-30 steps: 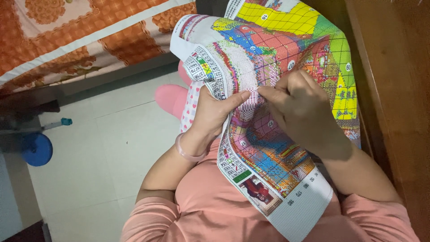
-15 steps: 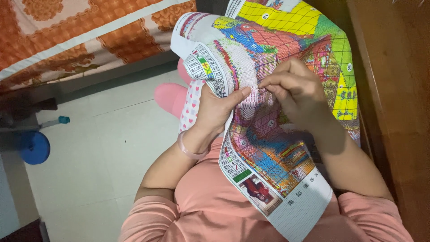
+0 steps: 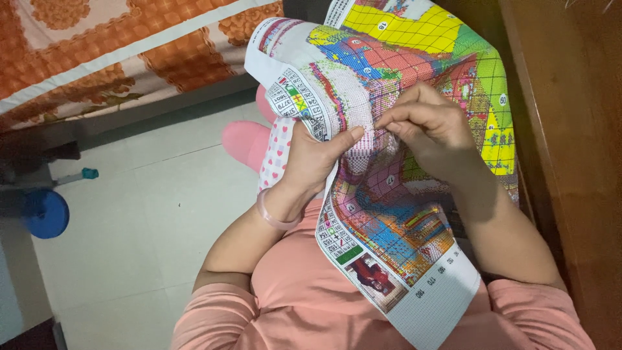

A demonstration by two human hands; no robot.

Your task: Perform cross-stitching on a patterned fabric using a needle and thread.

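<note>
A large cross-stitch canvas [image 3: 414,71] with a colourful printed grid pattern lies across my lap. My left hand [image 3: 314,159] grips its left edge from beneath, thumb pressed on top near a pale pink stitched patch. My right hand [image 3: 431,133] rests on the canvas just right of that patch, fingertips pinched together as if on a needle, which is too small to see. A pink bangle [image 3: 275,217] circles my left wrist. I wear a salmon-pink top [image 3: 304,298].
A wooden furniture edge [image 3: 570,129] runs down the right side. A bed with an orange patterned cover [image 3: 97,52] stands at the upper left. Pale floor tiles [image 3: 129,227] lie below, with a blue round object [image 3: 45,212] at far left and pink slippers [image 3: 243,141] under the canvas.
My right hand has lifted slightly, and its fingers have drawn into a tighter pinch beside the left thumb. The canvas and left hand have barely shifted.
</note>
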